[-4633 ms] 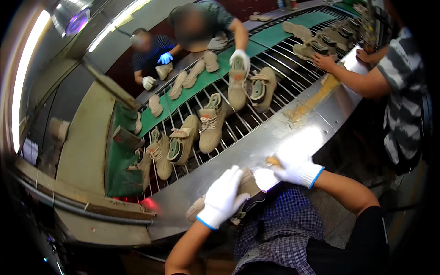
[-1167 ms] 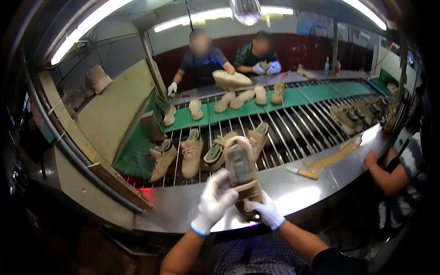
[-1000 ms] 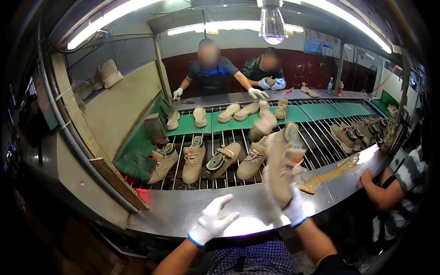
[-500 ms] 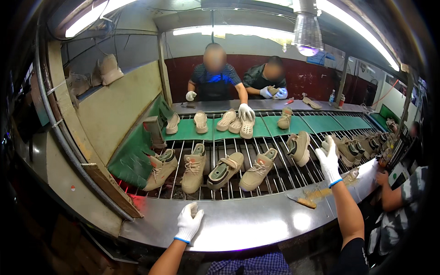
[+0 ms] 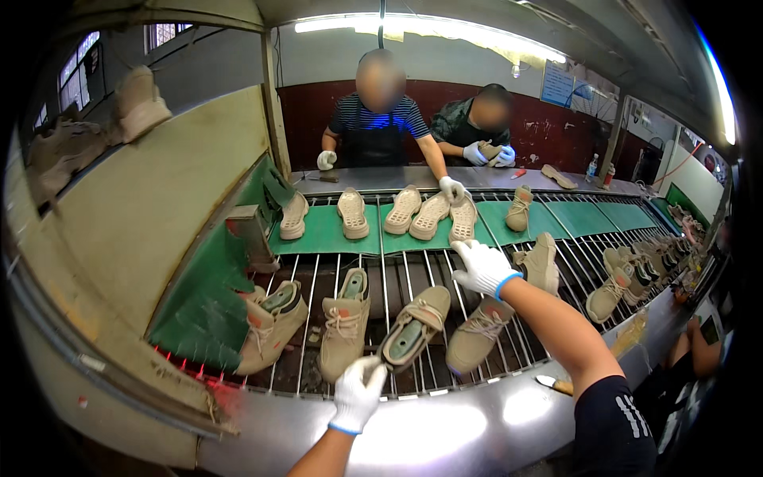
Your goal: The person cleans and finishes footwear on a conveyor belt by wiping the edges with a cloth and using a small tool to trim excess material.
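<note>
My left hand (image 5: 359, 396), in a white knit glove with a blue cuff, has its fingers pinched together at the heel of a beige lace-up shoe (image 5: 429, 306). This shoe lies on the rack with its toe pointing away and a green insole showing inside. My right hand (image 5: 482, 269), gloved the same way, reaches over another beige shoe (image 5: 479, 332) with its fingers apart and nothing visible in them. Its fingertips are close to the near end of a beige sole (image 5: 463, 219), which a co-worker's gloved hand (image 5: 453, 189) touches at the far end.
Metal rods (image 5: 318, 266) form the conveyor, with a green strip (image 5: 362, 242) carrying several soles. More beige shoes (image 5: 344, 326) stand on both sides. A knife (image 5: 555, 385) lies on the near metal ledge (image 5: 445, 425). Across the conveyor, a second co-worker holds a shoe (image 5: 489, 151).
My left hand has moved forward from the metal ledge to the shoe's heel. My right hand has swung left across the rack toward the soles. The view has shifted closer to the conveyor.
</note>
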The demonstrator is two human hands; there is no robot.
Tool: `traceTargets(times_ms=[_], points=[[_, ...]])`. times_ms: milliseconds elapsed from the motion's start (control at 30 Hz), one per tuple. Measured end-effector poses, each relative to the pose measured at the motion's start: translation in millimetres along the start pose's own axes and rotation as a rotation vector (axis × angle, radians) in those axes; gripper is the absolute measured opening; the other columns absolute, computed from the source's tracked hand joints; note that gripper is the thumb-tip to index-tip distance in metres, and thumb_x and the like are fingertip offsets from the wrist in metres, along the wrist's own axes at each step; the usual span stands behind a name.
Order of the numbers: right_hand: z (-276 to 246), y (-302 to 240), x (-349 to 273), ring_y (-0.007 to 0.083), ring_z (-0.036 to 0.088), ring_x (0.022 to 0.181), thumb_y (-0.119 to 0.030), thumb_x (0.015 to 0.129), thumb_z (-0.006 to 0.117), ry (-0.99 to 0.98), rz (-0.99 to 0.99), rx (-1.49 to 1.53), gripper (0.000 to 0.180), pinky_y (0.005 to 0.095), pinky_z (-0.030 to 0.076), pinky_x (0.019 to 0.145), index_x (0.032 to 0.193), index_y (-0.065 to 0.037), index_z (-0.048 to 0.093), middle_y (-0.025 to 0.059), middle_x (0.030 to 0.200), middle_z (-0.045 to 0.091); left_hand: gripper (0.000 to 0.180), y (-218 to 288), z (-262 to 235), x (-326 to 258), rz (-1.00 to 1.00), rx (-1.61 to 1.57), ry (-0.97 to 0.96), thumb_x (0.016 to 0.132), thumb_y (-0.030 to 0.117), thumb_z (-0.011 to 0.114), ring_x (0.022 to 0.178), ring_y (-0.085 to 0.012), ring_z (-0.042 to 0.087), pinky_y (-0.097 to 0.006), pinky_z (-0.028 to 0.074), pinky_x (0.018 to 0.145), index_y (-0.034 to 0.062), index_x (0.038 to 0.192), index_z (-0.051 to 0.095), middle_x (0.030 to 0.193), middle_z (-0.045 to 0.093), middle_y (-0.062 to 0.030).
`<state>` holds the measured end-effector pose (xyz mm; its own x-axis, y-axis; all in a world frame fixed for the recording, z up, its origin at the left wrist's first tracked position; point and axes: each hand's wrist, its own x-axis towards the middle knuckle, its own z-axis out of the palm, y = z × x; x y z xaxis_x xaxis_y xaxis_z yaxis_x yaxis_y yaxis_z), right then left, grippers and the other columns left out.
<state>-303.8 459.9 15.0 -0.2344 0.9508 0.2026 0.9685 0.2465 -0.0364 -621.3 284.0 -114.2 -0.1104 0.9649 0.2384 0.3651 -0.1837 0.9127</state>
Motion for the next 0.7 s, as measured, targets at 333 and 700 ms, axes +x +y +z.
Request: traceTargets(times_ms=[333, 700], points=[[147, 24, 127, 0.0407, 0.064, 0.118, -0.019, 0.082, 0.078, -0.355, -0.25, -0.45, 0.081, 0.0503, 0.049, 0.101, 0.155, -0.017, 0.043, 0.0214, 0.125, 0.063, 0.031, -2, -13, 9, 0.161, 0.02, -0.15, 0.09, 0.022, 0.081, 0.093, -0.0337, 0.076, -0.042, 0.062, 0.082, 0.0026, 0.114, 0.074, 0.104, 0.078, -0.0158], [77, -8, 198, 0.047, 0.065, 0.104, 0.0, 0.079, 0.067, 0.476, 0.009, 0.111, 0.065, 0.0542, 0.056, 0.089, 0.141, -0.012, 0.054, 0.0245, 0.115, 0.063, 0.032, 4, -25, 17, 0.173, 0.072, -0.184, 0.089, 0.022, 0.082, 0.095, -0.0338, 0.074, -0.045, 0.061, 0.082, 0.0058, 0.115, 0.073, 0.107, 0.076, -0.013]])
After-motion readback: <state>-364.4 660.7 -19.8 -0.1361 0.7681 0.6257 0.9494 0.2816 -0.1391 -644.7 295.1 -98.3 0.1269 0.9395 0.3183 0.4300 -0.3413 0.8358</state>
